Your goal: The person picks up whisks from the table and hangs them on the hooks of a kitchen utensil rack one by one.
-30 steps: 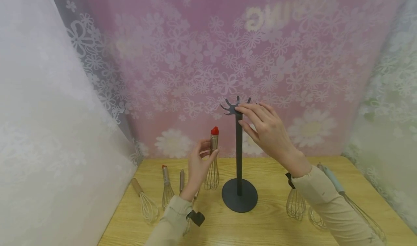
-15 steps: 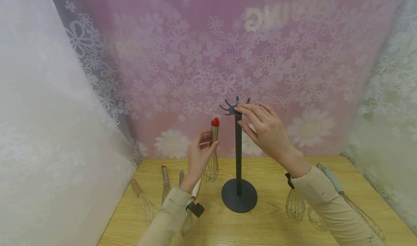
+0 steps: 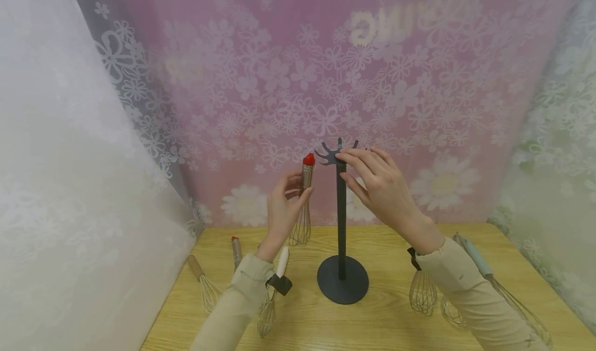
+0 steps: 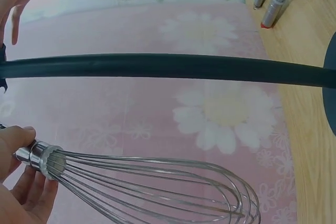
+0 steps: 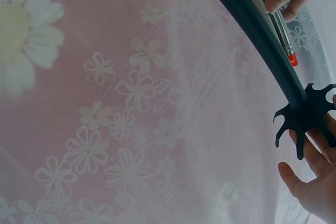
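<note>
- Two qs. What's L hand (image 3: pixel 282 209) got, & where?
- Thumb + fingers gripping red-tipped whisk (image 3: pixel 307 178) by its metal handle. Approx ctr of frame, near upright, red end up, wires down, held off the surface (image 3: pixel 396 330).
- Pos. rel. to stand (image 3: pixel 341 216)?
- Just L of the dark pole, gap visible in head view. Red tip abt level w/ prongs (image 3: pixel 329 156), just beside them. Round base (image 3: pixel 342 286) on surface, lower ctr.
- R hand (image 3: pixel 384 185)?
- In from R of frame. Fingers extended, touching top of stand; thumb spread apart from them per R wrist cam.
- Other stuff?
- Lower L: tan-handled whisk (image 3: pixel 201 277), 2nd red-ended whisk (image 3: pixel 236 250) partly behind L sleeve (image 3: pixel 235 302), white-handled whisk (image 3: pixel 283 262). Lower R: blue-handled whisk (image 3: pixel 477 255) + wire loops (image 3: pixel 422 294) by R sleeve (image 3: pixel 470 294).
- Bkgd?
- Pink flowered sheet (image 3: pixel 279 82), upper ctr.
</note>
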The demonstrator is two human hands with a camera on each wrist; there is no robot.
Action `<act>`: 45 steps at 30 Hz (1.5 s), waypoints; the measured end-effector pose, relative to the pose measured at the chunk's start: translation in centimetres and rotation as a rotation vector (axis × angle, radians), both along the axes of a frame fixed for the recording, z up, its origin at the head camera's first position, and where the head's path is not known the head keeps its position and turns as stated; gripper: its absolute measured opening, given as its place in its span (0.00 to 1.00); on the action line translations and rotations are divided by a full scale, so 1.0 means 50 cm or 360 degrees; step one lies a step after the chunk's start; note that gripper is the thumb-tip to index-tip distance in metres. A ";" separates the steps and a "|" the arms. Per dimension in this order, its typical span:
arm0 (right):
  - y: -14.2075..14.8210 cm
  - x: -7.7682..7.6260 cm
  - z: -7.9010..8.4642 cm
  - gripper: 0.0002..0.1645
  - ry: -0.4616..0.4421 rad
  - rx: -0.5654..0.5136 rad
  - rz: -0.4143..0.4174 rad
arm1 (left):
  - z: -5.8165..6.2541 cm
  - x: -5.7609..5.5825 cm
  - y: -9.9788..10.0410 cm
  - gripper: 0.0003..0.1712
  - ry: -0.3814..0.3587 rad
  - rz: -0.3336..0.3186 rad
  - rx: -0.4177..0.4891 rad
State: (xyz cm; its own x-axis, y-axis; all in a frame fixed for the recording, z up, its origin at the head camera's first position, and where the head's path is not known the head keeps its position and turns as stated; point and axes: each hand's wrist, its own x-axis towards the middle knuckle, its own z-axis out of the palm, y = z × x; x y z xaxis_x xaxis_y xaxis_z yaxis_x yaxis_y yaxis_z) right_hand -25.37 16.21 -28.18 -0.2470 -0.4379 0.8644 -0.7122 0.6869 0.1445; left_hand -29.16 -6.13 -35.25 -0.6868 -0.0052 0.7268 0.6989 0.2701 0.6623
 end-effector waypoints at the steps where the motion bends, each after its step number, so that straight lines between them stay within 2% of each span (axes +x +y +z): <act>1: 0.000 0.001 0.000 0.31 -0.0002 -0.0003 0.0002 | 0.004 -0.001 0.001 0.22 -0.0002 -0.0006 -0.0005; 21: 0.002 0.001 -0.002 0.29 -0.0005 -0.0009 0.0004 | 0.061 -0.013 0.011 0.22 0.0024 0.0034 -0.0161; 26: 0.001 0.001 -0.002 0.30 -0.0003 -0.0011 0.0003 | 0.072 -0.016 0.008 0.21 0.0078 0.0056 -0.0218; 34: 0.001 0.001 -0.001 0.30 -0.0001 -0.0004 0.0003 | 0.082 -0.021 0.005 0.21 0.0087 0.0047 -0.0195; 45: 0.001 0.003 0.000 0.31 0.0000 0.0004 -0.0003 | 0.085 -0.028 -0.001 0.21 0.0133 0.0122 -0.0230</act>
State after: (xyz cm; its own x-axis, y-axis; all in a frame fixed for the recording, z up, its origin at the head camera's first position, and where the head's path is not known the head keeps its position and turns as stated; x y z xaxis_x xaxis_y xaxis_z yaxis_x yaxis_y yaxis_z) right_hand -25.23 16.25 -28.20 -0.2478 -0.4396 0.8633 -0.7112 0.6877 0.1460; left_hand -30.56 -6.19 -30.99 -0.6254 0.0538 0.7784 0.7238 0.4128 0.5529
